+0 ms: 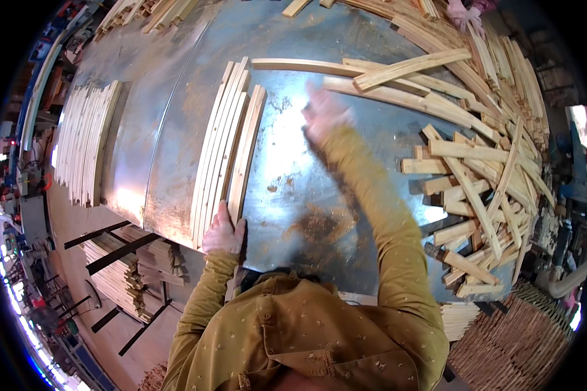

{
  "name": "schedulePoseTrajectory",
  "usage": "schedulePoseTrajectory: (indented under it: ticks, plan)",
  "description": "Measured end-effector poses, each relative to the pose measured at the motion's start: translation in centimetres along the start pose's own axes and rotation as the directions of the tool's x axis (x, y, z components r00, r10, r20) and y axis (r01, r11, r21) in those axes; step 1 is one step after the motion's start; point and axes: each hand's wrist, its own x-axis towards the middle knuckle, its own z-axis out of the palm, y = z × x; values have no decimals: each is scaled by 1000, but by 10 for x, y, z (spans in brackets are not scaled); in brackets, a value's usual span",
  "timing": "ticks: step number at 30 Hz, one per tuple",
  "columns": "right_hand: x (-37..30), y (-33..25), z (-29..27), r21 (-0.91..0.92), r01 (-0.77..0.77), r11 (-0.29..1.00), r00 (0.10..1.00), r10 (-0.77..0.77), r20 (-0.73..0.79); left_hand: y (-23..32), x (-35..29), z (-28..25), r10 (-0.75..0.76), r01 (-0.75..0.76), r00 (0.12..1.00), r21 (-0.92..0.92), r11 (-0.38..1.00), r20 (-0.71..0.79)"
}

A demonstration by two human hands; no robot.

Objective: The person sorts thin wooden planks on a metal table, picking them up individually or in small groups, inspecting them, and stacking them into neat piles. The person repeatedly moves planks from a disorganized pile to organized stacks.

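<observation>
Several pale wooden slats point(218, 150) lie side by side, lengthwise, on the metal table. Along their right side is another slat point(248, 146), slightly apart at its far end. My left hand point(221, 232) is at the near ends of these slats, its fingers on the wood and its thumb on the right, with the last slat's end between. Out over the table, my right hand point(327, 115) is smeared by motion, close to the left end of a long slat point(398, 101). Whether it touches that slat cannot be made out.
A jumbled heap of wooden pieces point(482, 189) covers the table's right side. An even row of slats point(88, 143) lies at the left. Another person's pinkish hand point(466, 18) is at the far right. Stacked wood point(114, 267) sits below the table's left edge, beside dark metal bars point(122, 253).
</observation>
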Motion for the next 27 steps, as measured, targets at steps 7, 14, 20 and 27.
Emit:
schedulePoseTrajectory:
  ticks: [7,14,20,27]
  plan:
    - [129,75,-38,-631,-2,776,909,265,323,-23,22,-25,-186,199,965,52,979,-183]
    - [105,38,-9,-509,-59,859,776,360,517,-38,35,-40,-358,357,933,-41,933,-26]
    - [58,26,-17,-518,-144,843,640,478,602,-50,39,-57,-464,458,886,-141,878,-13]
    - [45,-22,11,-629,-25,777,623,504,598,-93,46,-64,-343,333,938,-137,933,-56]
